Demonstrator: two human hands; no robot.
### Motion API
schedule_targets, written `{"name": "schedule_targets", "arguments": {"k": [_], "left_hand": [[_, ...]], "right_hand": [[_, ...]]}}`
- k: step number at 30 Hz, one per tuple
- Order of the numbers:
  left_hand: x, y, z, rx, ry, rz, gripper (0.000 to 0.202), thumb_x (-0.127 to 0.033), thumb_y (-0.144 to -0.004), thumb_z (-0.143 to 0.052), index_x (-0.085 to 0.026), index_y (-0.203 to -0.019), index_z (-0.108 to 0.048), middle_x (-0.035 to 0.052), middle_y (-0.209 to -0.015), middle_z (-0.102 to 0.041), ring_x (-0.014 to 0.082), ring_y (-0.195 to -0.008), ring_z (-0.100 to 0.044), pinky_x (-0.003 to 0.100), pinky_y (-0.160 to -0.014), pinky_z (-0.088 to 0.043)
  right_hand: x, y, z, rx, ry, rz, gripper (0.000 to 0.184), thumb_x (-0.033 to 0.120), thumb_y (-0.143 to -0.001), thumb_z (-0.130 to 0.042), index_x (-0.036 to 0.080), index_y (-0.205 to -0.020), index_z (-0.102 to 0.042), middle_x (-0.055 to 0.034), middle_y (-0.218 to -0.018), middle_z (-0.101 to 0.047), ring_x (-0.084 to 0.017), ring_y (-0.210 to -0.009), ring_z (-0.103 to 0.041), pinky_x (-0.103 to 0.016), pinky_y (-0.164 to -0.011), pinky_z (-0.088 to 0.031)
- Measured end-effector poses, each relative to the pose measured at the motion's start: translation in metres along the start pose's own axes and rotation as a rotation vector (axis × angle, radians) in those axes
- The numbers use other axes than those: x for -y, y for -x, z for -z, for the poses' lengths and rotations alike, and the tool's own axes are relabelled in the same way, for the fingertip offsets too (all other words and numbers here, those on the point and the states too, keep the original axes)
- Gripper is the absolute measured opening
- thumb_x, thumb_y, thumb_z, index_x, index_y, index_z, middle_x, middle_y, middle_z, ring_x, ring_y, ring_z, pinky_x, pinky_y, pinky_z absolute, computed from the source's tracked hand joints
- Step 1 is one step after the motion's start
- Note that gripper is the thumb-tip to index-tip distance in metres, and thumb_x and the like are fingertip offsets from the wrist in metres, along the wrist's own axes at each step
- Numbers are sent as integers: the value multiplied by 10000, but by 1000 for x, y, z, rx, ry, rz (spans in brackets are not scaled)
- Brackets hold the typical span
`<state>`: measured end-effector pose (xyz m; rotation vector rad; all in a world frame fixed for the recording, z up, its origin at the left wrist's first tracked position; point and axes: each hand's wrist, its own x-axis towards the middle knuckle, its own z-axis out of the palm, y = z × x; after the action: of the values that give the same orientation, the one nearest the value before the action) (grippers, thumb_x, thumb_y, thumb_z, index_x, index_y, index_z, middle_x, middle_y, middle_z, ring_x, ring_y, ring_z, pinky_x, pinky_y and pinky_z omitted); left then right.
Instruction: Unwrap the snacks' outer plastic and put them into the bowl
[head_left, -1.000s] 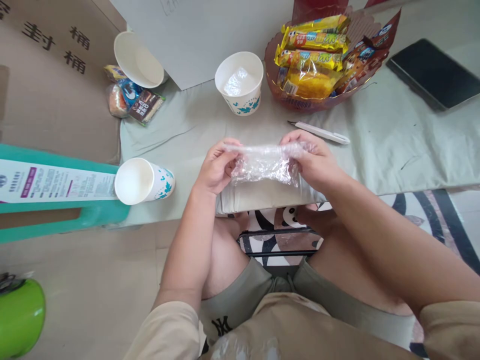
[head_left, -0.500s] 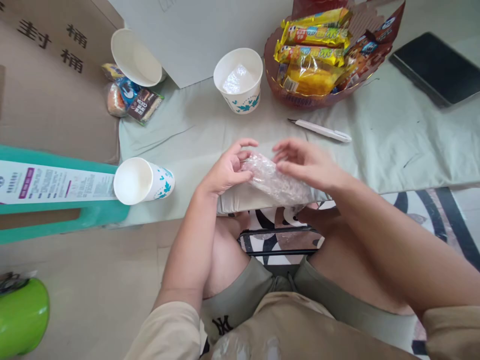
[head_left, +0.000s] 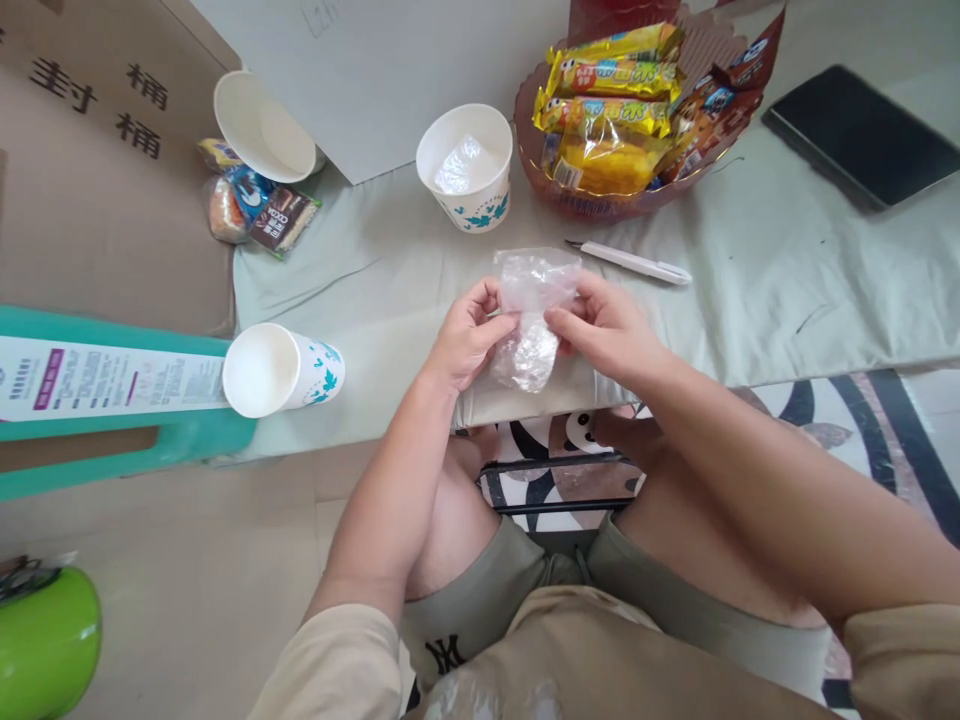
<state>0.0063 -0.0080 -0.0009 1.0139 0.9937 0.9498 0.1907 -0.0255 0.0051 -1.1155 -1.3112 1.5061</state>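
A crinkled clear plastic bag [head_left: 529,352] is held upright above the table's front edge. My left hand [head_left: 472,335] pinches its left side between thumb and fingers. On the right side, my right hand [head_left: 604,325] grips it in the same way. The bag's upper part is flattened, and its lower part bulges; what is inside, if anything, I cannot make out. Just beyond my hands stands a white paper cup [head_left: 472,195] with a teal leaf print and crumpled clear plastic in it. A white pen-like tool [head_left: 634,263] with a dark tip lies behind my right hand.
Another paper cup [head_left: 285,370] lies on its side at left, by a teal-edged box [head_left: 127,345]. A tilted white tub [head_left: 262,125] and small snack packs [head_left: 281,215] sit by the cardboard box [head_left: 112,210]. Behind are a snack basket [head_left: 592,208] and a black tablet-like object [head_left: 866,135].
The plastic bag has turned from slanting down to the right to upright. My right hand has closed on its side, and the view has shifted slightly.
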Motion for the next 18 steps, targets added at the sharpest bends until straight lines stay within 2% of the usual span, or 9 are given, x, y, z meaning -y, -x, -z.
{"name": "schedule_targets", "arguments": {"k": [3, 6, 8, 10, 12, 14, 16, 18], "left_hand": [[3, 0, -1, 31, 4, -18, 427, -341, -672, -862, -258, -1005, -607, -24, -884, -697, 140, -761, -675, 271, -703, -545], [3, 2, 0, 139, -38, 87, 487, -376, -698, -846, -263, -1115, -621, -43, -737, -651, 125, -597, -618, 261, -582, -506], [0, 4, 1, 148, -54, 101, 432, -395, -711, -832, -269, -1074, -634, -70, -637, -588, 102, -487, -529, 246, -500, -451], [-4, 4, 2, 108, -35, 47, 349, -413, -710, -828, -270, -959, -629, -77, -610, -547, 86, -449, -472, 230, -456, -401], [-8, 4, 2, 75, -1, -10, 308, -421, -711, -818, -249, -845, -601, -66, -613, -512, 77, -450, -448, 218, -439, -372], [-11, 2, 3, 77, 27, -1, 299, -474, -760, -753, -232, -803, -582, -44, -638, -507, 86, -480, -475, 225, -450, -396], [-11, -1, 3, 93, 50, 73, 344, -567, -823, -652, -231, -836, -579, -24, -689, -551, 107, -529, -533, 245, -494, -458], [-10, -3, 4, 93, 57, 117, 383, -584, -800, -688, -244, -930, -569, -23, -778, -619, 118, -602, -594, 255, -571, -511]], "right_hand": [[0, 0, 0, -23, 63, 98, 274, 429, -831, -704, 243, -1020, -631, 6, -802, -638, -154, -683, -572, -308, -631, -498], [1, 1, -1, -5, 67, 151, 205, 420, -849, -677, 249, -953, -637, -1, -827, -633, -160, -718, -564, -328, -691, -510], [1, 3, -1, -1, 17, 145, 191, 432, -859, -661, 256, -928, -630, 4, -799, -617, -155, -689, -549, -325, -678, -507], [2, 5, -1, -6, -47, 96, 191, 445, -856, -643, 260, -902, -628, 9, -747, -589, -148, -636, -526, -315, -628, -491], [3, 6, -1, 6, -126, 33, 218, 468, -848, -606, 252, -865, -631, -1, -730, -579, -151, -612, -524, -315, -599, -478], [4, 6, -1, 19, -164, 10, 287, 509, -851, -549, 236, -806, -626, -19, -744, -584, -158, -630, -541, -324, -612, -476], [5, 5, -1, -25, -58, 33, 315, 516, -854, -539, 228, -743, -599, -19, -716, -559, -157, -642, -529, -321, -625, -456], [5, 3, -3, -115, 138, 87, 235, 444, -813, -620, 233, -731, -559, 8, -666, -507, -147, -629, -484, -311, -621, -415]]}}
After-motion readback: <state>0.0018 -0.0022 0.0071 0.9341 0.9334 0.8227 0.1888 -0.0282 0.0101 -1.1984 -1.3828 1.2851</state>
